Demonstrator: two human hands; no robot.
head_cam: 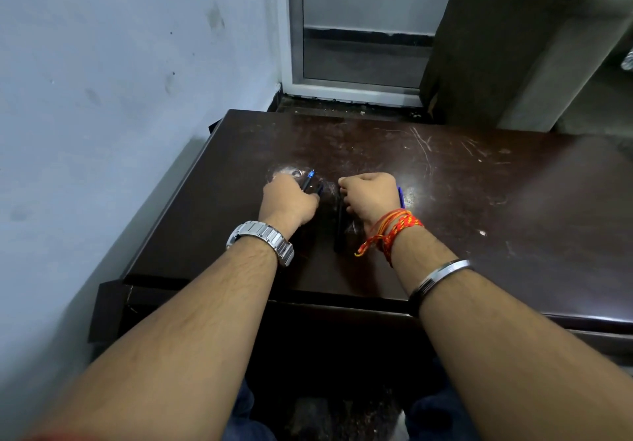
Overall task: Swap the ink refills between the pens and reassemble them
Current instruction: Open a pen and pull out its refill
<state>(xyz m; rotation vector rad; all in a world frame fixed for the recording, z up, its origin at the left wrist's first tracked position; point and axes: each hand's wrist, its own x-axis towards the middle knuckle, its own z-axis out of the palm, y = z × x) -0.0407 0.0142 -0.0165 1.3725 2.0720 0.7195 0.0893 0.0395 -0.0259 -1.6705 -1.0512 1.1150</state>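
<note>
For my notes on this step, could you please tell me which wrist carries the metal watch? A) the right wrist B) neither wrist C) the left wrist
C: the metal watch sits just behind the left hand, while the right hand has red threads at its wrist.

Most of the blue-tipped pen (310,180) is covered by the left hand (287,199); the black pen (339,231) is partly hidden under the right hand (370,195)
</note>
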